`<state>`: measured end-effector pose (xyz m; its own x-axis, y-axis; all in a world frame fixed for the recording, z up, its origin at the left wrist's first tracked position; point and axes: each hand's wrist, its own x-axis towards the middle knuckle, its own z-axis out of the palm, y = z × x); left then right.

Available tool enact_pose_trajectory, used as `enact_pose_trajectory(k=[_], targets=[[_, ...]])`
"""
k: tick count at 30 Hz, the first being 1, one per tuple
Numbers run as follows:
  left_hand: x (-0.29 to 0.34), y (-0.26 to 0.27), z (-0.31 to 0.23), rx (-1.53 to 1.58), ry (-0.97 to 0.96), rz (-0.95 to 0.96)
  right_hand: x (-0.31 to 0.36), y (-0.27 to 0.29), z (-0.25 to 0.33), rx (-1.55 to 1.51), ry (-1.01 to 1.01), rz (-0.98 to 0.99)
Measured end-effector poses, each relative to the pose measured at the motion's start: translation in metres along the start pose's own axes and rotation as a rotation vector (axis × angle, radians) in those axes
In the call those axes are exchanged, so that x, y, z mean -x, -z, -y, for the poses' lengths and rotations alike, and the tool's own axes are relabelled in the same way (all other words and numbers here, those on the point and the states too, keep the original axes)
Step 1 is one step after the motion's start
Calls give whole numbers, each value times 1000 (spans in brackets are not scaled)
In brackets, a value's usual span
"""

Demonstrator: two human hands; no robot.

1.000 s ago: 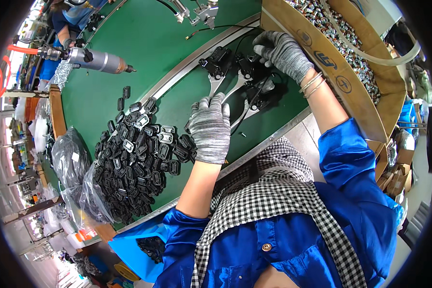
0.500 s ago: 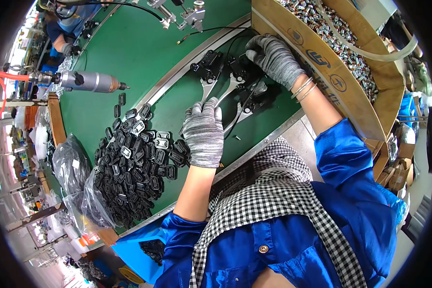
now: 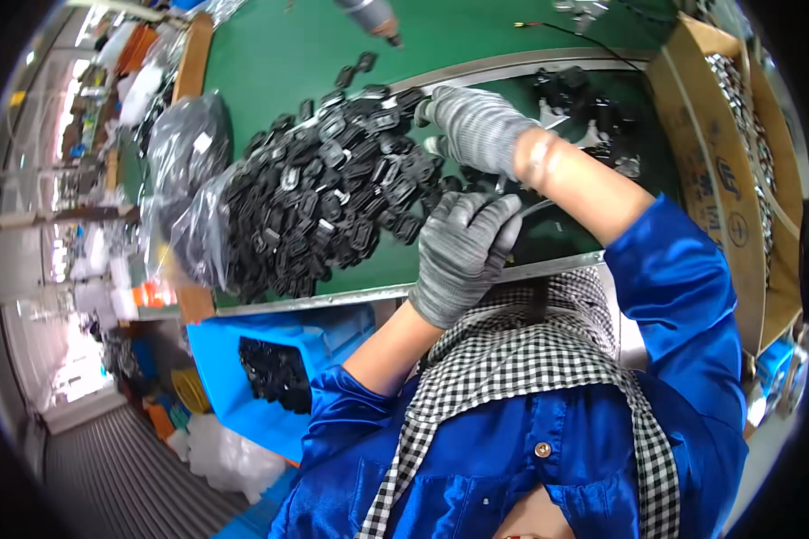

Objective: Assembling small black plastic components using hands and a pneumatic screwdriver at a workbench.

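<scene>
Since the grey knit-gloved right hand sits with thumb and fingers parted at the heap of black oblong pieces on the green surface, I'd guess picking; next needs a clean pinch. Grey-gloved left hand: curled, grip hidden.

Green workbench spans the upper frame, super bright white glare far left, ribbed grey surface lower left.

the black pieces look like plastic, the sleeves glossy cloth.
</scene>
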<state>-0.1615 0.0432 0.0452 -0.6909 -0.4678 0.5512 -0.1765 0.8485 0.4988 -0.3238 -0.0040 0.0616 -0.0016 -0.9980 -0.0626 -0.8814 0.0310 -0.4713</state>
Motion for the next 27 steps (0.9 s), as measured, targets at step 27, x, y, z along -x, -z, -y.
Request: enact_pose_trajectory(k=[27], targets=[[69,214,251,-1049,573,312,28,5,10,-838,-132,-223]])
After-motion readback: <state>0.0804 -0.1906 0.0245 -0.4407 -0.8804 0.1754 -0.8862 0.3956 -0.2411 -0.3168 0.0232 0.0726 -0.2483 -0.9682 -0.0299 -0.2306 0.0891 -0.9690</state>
